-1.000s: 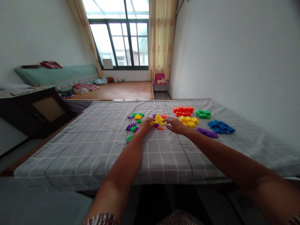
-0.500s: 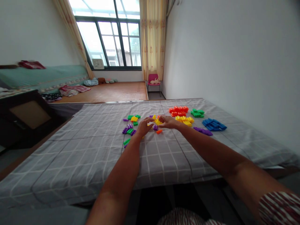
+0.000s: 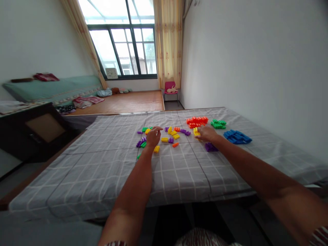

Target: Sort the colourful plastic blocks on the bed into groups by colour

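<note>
My right hand (image 3: 207, 133) is closed at the fingertips on a yellow plastic block (image 3: 196, 132), over the yellow pile, which it largely hides. To its left, my left hand (image 3: 154, 134) hovers above the mixed blocks, fingers apart and nothing visible in them. Loose pieces lie between the hands: yellow blocks (image 3: 175, 135), purple blocks (image 3: 185, 132), an orange row (image 3: 176, 129) and a single orange block (image 3: 175, 145). Green blocks (image 3: 144, 145) and purple blocks (image 3: 139, 143) are partly covered by my left hand and forearm.
Single-colour piles sit on the right of the checked bedsheet (image 3: 115, 177): orange-red (image 3: 196, 122), green (image 3: 218, 124), blue (image 3: 237, 136) and purple (image 3: 211, 147). A white wall (image 3: 251, 61) borders that side. A dark cabinet (image 3: 38, 126) stands at left.
My right hand has moved right, from the loose blocks in the middle to the yellow pile. My left hand has drawn slightly left, uncovering middle pieces. The view has shifted slightly.
</note>
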A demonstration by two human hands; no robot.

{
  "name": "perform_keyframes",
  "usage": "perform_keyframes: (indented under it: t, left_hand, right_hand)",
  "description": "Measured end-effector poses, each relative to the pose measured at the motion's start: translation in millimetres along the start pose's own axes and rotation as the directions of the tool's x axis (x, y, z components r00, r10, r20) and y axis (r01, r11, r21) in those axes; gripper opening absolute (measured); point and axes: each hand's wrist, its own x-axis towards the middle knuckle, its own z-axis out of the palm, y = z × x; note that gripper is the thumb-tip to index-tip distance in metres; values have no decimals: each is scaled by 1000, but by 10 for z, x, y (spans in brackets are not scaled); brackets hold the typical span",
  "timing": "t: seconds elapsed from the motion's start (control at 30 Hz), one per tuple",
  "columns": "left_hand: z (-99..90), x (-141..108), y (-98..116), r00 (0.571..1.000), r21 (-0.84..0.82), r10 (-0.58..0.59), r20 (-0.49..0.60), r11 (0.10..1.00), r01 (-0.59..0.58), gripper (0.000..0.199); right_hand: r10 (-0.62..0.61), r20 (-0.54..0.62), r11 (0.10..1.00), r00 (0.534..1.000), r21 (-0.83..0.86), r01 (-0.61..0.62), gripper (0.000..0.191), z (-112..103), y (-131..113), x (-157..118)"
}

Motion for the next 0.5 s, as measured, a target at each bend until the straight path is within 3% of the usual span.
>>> perform_keyframes:
  t: [0.07,0.17,0.27,0.37,0.5]
  left_hand:
    - [-49,58,46,998,-48,-28,-56,999,25,32]
    - [-148,245,102,986,-134,-98,-137,988,79,30]
    - [-300,435,77,985,-166,-141,-94,978,125,28]
    - [-507,458,-119,982,-123,-177,-62,978,169,26]
    - [-771,192,-613,937,-138,-330,-118,940,313,26]
  right_hand:
    - [-37,-62,999,997,31,39,41,-44,-68,-4]
    - [-200,-146,963,969,152,221,28,-107,-315,47]
    - [-298,-217,907,929,238,347,25,-82,-689,187]
    - [-274,-269,890,923,294,349,37,7,-1022,399]
    - [-212,-279,906,937,303,295,45,106,-1279,660]
